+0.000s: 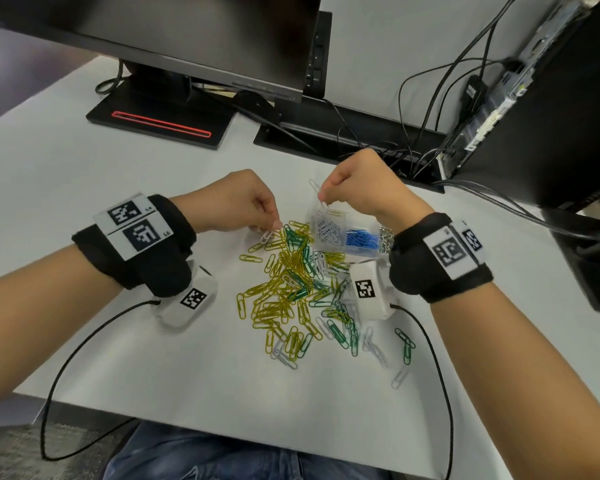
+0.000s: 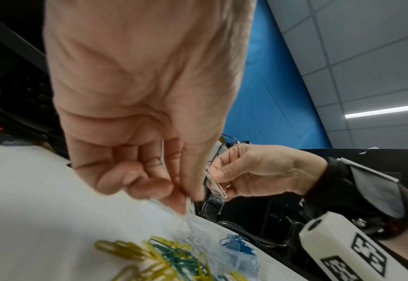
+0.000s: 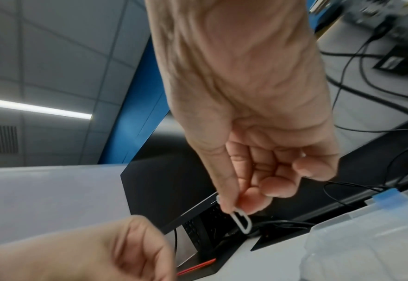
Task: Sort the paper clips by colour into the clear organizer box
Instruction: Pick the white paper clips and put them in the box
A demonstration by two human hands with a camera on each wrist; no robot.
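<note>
Right now the right hand hangs above the far end of the clear box, thumb and forefinger pinching a white clip that dangles from the fingertips; the other fingers are curled into the palm. A second white clip sticks up behind the thumb in the head view, though whether it is hooked to the first cannot be told. To the left, the left hand reaches down to the near edge of the heap of loose clips, its fingers bunched and pinching another white clip just off the surface.

The box lies beyond the heap and touches its far edge. One compartment holds white clips, the one beside it on the right holds blue clips, and silver clips show further right, partly hidden by the right wrist strap. A single yellow clip lies at the far side of the white compartment.

The heap on the surface is mostly yellow and green, with white ones scattered through it and a few strays toward the near right. Black monitor stands and cables sit behind.
</note>
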